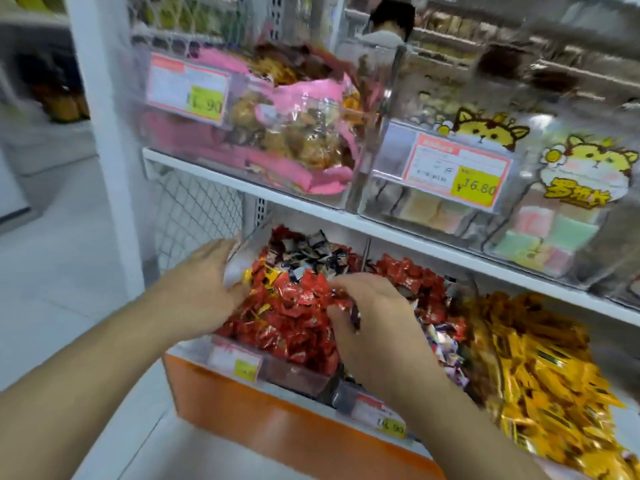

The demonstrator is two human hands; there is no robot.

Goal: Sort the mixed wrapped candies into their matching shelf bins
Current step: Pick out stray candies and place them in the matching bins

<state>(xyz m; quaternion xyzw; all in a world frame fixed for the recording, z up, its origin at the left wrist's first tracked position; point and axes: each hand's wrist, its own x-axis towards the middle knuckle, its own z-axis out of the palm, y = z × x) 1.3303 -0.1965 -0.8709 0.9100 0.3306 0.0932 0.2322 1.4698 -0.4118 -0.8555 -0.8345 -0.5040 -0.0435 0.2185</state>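
A clear left bin (242, 251) on the lower shelf holds a heap of red wrapped candies (294, 317), with purple-and-white candies (311, 254) and a few yellow ones (266, 271) mixed in. My left hand (204, 285) reaches into the bin's left side, fingertips buried in the red candies. My right hand (370, 313) lies over the heap's right part and its curled fingers pinch purple-wrapped candies (353, 315). The middle bin holds red candies (408, 271) and purple-white ones (440, 341). Gold-yellow candies (540, 375) fill the right bin.
The upper shelf (346, 216) carries clear bins of pink snack packs (277, 133) and cat-printed packs (571, 188), hanging low over the candy bins. An orange shelf front (270, 424) with price tags (384, 414) runs below. A white post (107, 133) stands at the left. A person (388, 26) is far behind.
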